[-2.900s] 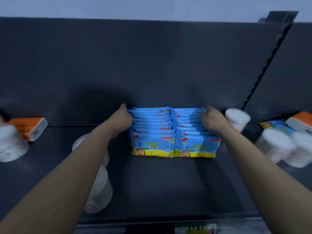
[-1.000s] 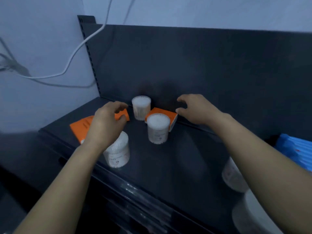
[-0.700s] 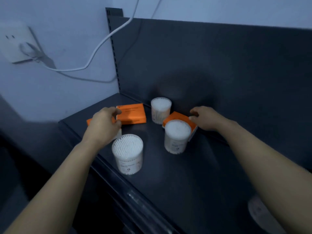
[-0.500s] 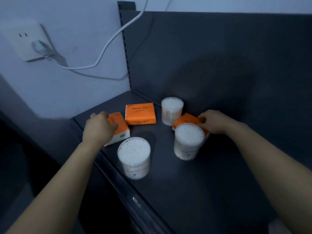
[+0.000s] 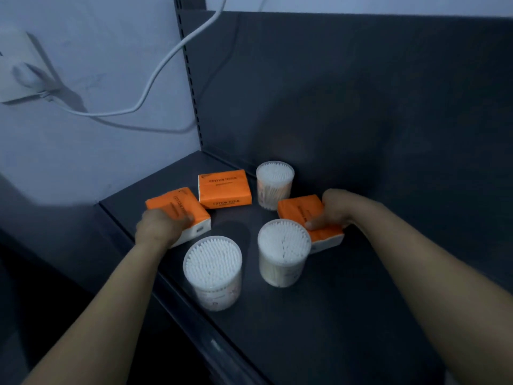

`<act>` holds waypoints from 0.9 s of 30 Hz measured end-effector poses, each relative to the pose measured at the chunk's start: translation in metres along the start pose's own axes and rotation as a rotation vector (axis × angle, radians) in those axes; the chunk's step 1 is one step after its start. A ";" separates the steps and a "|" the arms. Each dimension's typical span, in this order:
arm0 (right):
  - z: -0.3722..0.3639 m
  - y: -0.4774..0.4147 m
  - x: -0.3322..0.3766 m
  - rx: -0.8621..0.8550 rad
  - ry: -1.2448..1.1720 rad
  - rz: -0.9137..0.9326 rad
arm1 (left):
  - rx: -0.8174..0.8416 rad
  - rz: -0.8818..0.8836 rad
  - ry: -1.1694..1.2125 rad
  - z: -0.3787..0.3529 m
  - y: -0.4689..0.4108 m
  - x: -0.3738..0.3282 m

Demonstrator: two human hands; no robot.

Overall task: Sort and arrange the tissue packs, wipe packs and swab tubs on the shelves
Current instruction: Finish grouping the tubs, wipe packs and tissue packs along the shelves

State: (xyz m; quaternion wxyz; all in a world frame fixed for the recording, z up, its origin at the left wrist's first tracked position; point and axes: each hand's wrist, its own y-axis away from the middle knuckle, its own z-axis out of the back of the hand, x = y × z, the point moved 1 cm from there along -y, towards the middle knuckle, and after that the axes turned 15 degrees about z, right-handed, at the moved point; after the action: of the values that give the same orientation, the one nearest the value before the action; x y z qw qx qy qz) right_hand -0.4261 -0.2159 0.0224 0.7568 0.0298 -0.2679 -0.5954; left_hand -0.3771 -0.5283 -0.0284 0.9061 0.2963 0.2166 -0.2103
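Note:
Three orange tissue packs lie on the dark shelf (image 5: 347, 315). My left hand (image 5: 159, 227) grips the left tissue pack (image 5: 180, 207) near the shelf's left front corner. My right hand (image 5: 331, 209) grips the right tissue pack (image 5: 301, 211), thumb on its top. A third tissue pack (image 5: 224, 188) lies flat between them, further back. Three clear swab tubs stand upright: one at the back (image 5: 274, 184), one in front of the right pack (image 5: 283, 255), one nearest me (image 5: 213, 272).
The shelf's back panel (image 5: 361, 107) rises just behind the tubs, with a slotted upright (image 5: 191, 87) at its left end. A white cable (image 5: 155, 79) hangs on the wall to the left, running from a socket (image 5: 16, 70). The shelf's front edge (image 5: 194, 323) runs diagonally.
My view turned from the blue wipe packs to the shelf's left corner. Both hands reached in and closed on the two outer tissue packs, which have shifted slightly.

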 end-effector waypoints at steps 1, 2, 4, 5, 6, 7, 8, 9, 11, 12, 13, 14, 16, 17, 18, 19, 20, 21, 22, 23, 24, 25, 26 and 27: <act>-0.002 0.002 0.001 -0.020 -0.038 -0.008 | 0.014 -0.018 0.032 -0.001 0.000 -0.002; -0.003 0.004 0.003 -0.042 -0.076 -0.013 | 0.033 -0.027 0.064 0.000 0.002 -0.005; -0.004 0.008 0.006 -0.088 -0.174 -0.019 | 0.064 -0.066 0.125 0.004 0.006 -0.009; -0.003 0.010 0.008 -0.115 -0.214 -0.020 | 0.064 -0.091 0.162 0.008 0.009 -0.010; -0.002 0.015 0.011 -0.150 -0.222 -0.019 | 0.054 -0.128 0.189 0.013 0.014 -0.012; 0.000 0.018 0.014 -0.177 -0.201 -0.016 | 0.020 -0.181 0.203 0.020 0.021 -0.014; 0.004 0.021 0.017 -0.202 -0.168 -0.014 | -0.016 -0.225 0.216 0.026 0.028 -0.017; 0.008 0.026 0.022 -0.230 -0.138 -0.019 | -0.045 -0.277 0.235 0.032 0.037 -0.021; 0.017 0.040 0.030 -0.299 -0.095 -0.026 | -0.053 -0.402 0.280 0.044 0.060 -0.030; 0.022 0.047 0.033 -0.343 -0.085 -0.032 | -0.024 -0.458 0.304 0.049 0.072 -0.035; 0.027 0.055 0.036 -0.390 -0.096 -0.037 | 0.011 -0.518 0.330 0.052 0.085 -0.039; 0.031 0.064 0.038 -0.439 -0.116 -0.037 | 0.056 -0.572 0.360 0.054 0.097 -0.042; 0.037 0.087 0.041 -0.544 -0.121 -0.024 | 0.161 -0.669 0.405 0.055 0.122 -0.045; 0.039 0.100 0.040 -0.590 -0.100 -0.020 | 0.209 -0.710 0.409 0.053 0.134 -0.046; 0.040 0.115 0.038 -0.633 -0.082 -0.025 | 0.255 -0.745 0.403 0.050 0.145 -0.048; 0.041 0.131 0.035 -0.672 -0.077 -0.039 | 0.297 -0.780 0.399 0.046 0.157 -0.049; 0.040 0.149 0.030 -0.710 -0.080 -0.061 | 0.349 -0.812 0.400 0.041 0.168 -0.049; 0.039 0.167 0.024 -0.748 -0.083 -0.091 | 0.400 -0.841 0.399 0.036 0.181 -0.049; 0.036 0.185 0.017 -0.785 -0.079 -0.125 | 0.452 -0.867 0.394 0.029 0.193 -0.049; 0.033 0.204 0.011 -0.819 -0.071 -0.161 | 0.499 -0.895 0.386 0.022 0.206 -0.048; 0.030 0.223 0.005 -0.848 -0.057 -0.196 | 0.542 -0.918 0.373 0.016 0.219 -0.045; 0.026 0.241 0.000 -0.876 -0.044 -0.228 | 0.583 -0.942 0.356 0.010 0.234 -0.041; 0.023 0.260 -0.005 -0.904 -0.034 -0.261 | 0.630 -0.970 0.339 0.004 0.248 -0.038; 0.020 0.279 -0.011 -0.933 -0.027 -0.292 | 0.672 -1.006 0.317 0.000 0.263 -0.034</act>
State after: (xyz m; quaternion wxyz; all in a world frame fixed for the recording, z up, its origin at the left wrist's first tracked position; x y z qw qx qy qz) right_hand -0.1893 -0.1199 0.1366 0.5945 -0.2828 0.0248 -0.7523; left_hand -0.2716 -0.3262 0.1063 0.5104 0.4545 0.3833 -0.6213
